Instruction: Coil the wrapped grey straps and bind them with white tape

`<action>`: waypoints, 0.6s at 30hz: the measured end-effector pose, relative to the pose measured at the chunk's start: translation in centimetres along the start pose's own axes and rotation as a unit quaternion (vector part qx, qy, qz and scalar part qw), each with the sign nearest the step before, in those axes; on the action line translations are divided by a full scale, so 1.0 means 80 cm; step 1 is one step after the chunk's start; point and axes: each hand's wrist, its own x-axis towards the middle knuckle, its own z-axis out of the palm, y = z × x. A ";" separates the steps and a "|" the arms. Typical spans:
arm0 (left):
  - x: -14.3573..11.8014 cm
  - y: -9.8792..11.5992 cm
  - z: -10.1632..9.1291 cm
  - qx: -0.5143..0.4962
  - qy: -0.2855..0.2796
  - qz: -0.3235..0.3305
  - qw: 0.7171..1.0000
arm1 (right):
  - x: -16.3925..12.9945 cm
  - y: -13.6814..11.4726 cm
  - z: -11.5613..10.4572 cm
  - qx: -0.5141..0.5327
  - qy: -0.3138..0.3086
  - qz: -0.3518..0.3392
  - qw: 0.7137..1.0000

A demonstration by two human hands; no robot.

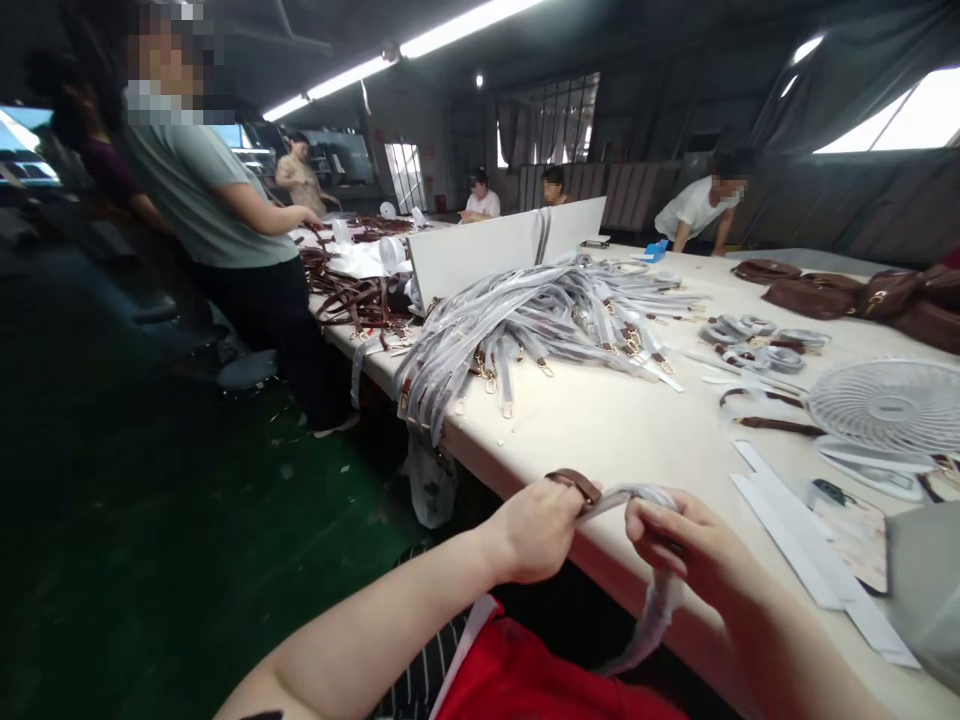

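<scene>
The left hand [536, 528] pinches the brown leather strap [576, 484] by its bare end; the right hand [686, 545] grips its clear plastic wrapping [651, 610]; the strap runs left-right between them at the cream counter's [622, 430] near edge; a heap of wrapped straps [525, 325] lies farther off.

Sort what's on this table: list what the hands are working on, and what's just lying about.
In hand:
- left hand
- right hand
- brown strap
- its grey wrapping

Lying about:
- pile of wrapped straps
- white fan
- brown bags
- white strips
</scene>
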 end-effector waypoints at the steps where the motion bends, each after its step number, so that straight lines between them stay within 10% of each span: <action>1: -0.001 0.009 -0.001 0.001 -0.015 0.005 1.000 | -0.002 0.004 -0.005 0.016 0.008 -0.010 1.000; 9: 0.009 0.045 -0.012 -0.157 -0.090 -0.131 0.975 | -0.002 0.019 -0.028 -0.061 0.131 0.010 0.989; 15: 0.017 0.039 0.004 -0.624 -0.090 -0.267 0.729 | -0.017 0.031 -0.029 -0.251 0.171 -0.080 0.949; 18: 0.025 0.041 0.004 -0.682 -0.074 -0.268 0.677 | -0.028 0.040 -0.002 -0.296 0.130 -0.104 0.940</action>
